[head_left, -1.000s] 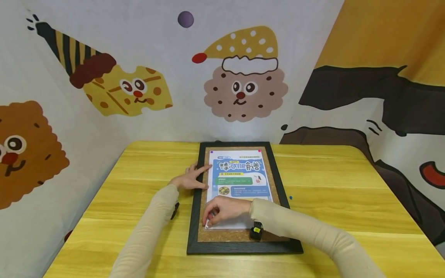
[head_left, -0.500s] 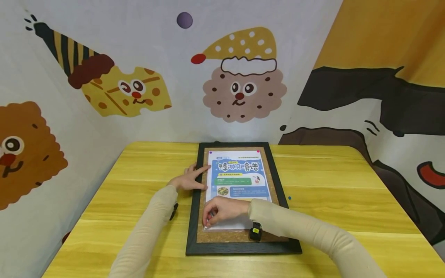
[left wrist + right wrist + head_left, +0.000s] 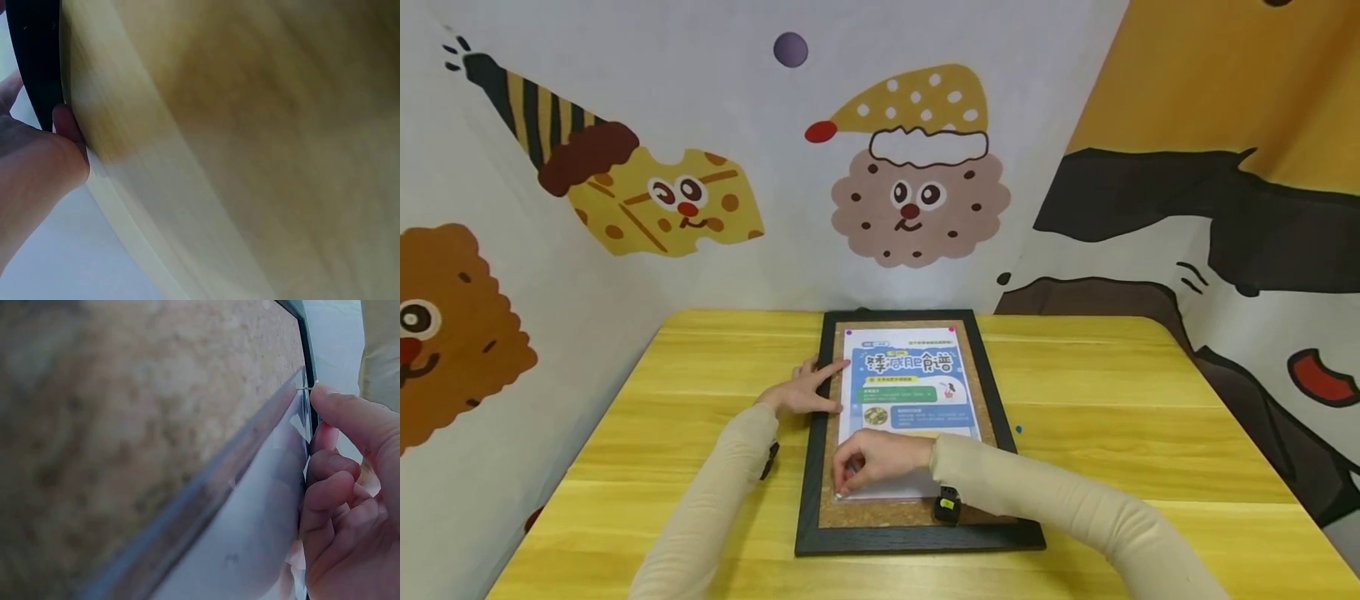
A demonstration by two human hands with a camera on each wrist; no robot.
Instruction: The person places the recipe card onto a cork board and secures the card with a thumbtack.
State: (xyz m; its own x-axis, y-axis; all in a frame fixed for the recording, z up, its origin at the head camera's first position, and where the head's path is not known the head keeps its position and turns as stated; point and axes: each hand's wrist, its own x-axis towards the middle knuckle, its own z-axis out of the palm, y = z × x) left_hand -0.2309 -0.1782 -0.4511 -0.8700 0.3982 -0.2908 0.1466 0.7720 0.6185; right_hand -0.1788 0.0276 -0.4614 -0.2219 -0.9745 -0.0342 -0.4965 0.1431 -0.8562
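A printed poster in a clear sleeve (image 3: 917, 367) lies on a black-framed corkboard (image 3: 895, 513). A purple pushpin (image 3: 849, 332) and a pink one (image 3: 951, 329) sit at its top corners. My right hand (image 3: 880, 458) pinches a pushpin at the poster's lower left corner; its thin metal needle (image 3: 304, 389) shows between fingertips and sleeve in the right wrist view, while its head is hidden by the fingers. My left hand (image 3: 802, 393) straddles the left frame bar, fingers spread, with thumb and index tips at the poster's left edge. Another finger (image 3: 64, 122) rests against the frame's outer side.
The board lies on a yellow wood-grain table (image 3: 1112, 400). A small blue pushpin (image 3: 1018, 429) is on the table, right of the frame. Behind stands a white cloth backdrop (image 3: 722, 100) with cartoon prints.
The head view has shifted slightly. My right hand stays at the lower left corner, its fingertips now closer down on the sheet. The left hand holds its place.
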